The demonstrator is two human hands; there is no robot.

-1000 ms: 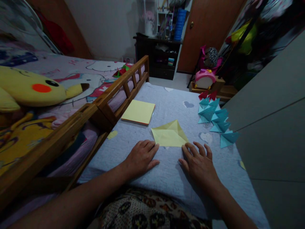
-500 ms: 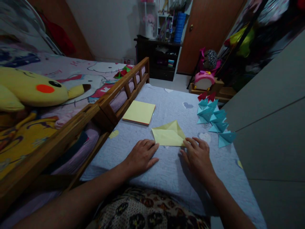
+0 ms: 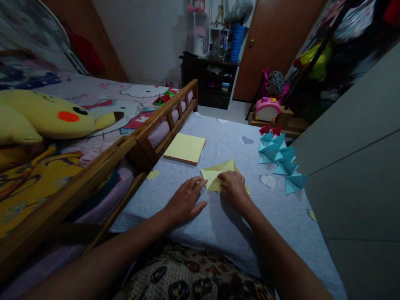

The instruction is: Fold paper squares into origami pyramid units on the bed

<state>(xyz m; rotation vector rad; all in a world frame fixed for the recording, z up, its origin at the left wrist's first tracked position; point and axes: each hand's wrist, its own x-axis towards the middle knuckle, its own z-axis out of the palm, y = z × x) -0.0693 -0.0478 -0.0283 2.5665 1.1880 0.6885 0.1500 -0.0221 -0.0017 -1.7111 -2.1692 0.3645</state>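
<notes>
A partly folded sheet of yellow origami paper (image 3: 213, 180) lies before me, its creased point facing away. My right hand (image 3: 233, 187) is over the middle of the sheet, fingers curled and closed on a part of the paper; the fingertips are partly hidden. My left hand (image 3: 187, 198) rests flat at the sheet's near left corner, fingers stretched out, index fingertip at the edge. Beyond it to the left sits a stack of square paper (image 3: 185, 148), yellow on top.
Several folded blue paper pieces (image 3: 283, 160) and red ones (image 3: 271, 129) stand at the right edge of the cloth-covered table (image 3: 218, 233). A wooden bed rail (image 3: 165, 116) borders the left side. On the bed lies a yellow plush toy (image 3: 46, 116).
My right hand has moved left from the paper's right corner to its middle, bringing that corner's flap inward. My left hand has stayed nearly in place. The view has shifted slightly.
</notes>
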